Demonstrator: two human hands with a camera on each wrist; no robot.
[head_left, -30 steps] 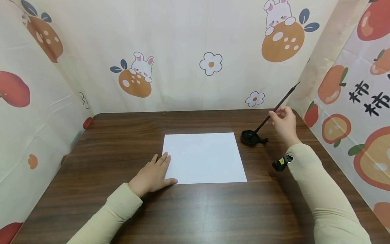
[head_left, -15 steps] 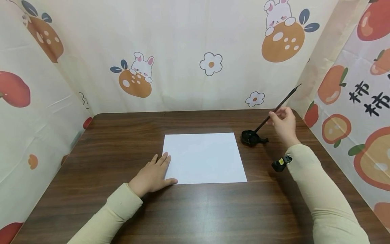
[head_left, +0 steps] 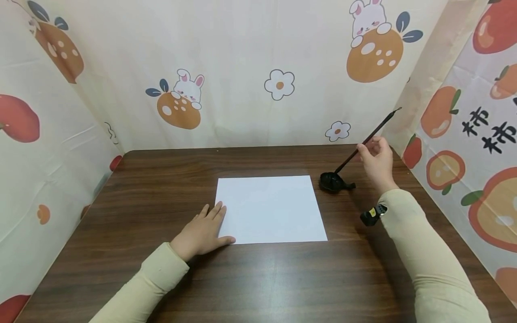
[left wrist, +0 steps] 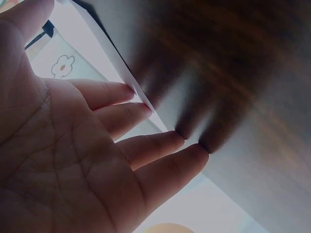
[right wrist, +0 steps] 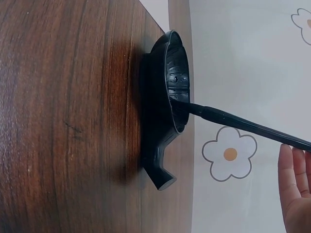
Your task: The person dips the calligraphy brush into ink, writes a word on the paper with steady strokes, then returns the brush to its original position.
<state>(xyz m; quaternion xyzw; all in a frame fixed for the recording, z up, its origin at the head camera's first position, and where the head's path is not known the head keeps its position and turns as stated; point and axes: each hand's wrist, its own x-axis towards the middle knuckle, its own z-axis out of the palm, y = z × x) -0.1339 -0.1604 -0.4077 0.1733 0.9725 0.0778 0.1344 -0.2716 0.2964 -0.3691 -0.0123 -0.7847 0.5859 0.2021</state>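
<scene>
At the right of the head view, my right hand pinches the dark shaft of a writing brush. The brush leans up to the right, its lower tip inside a small black ink dish with a stubby handle. In the right wrist view the tip is inside the scalloped rim of the dish, hidden in part by the wall. My left hand rests with straight, spread fingers on the left edge of a blank white sheet of paper. Its fingertips touch paper and table in the left wrist view.
The brown wooden table carries the paper and dish. A printed curtain stands along the back edge, with more printed cloth at the right side. A black wrist camera hangs at the right sleeve.
My right hand has risen slightly with the brush, and its lower end has shifted a little left in the dish. My left hand and the paper have stayed put.
</scene>
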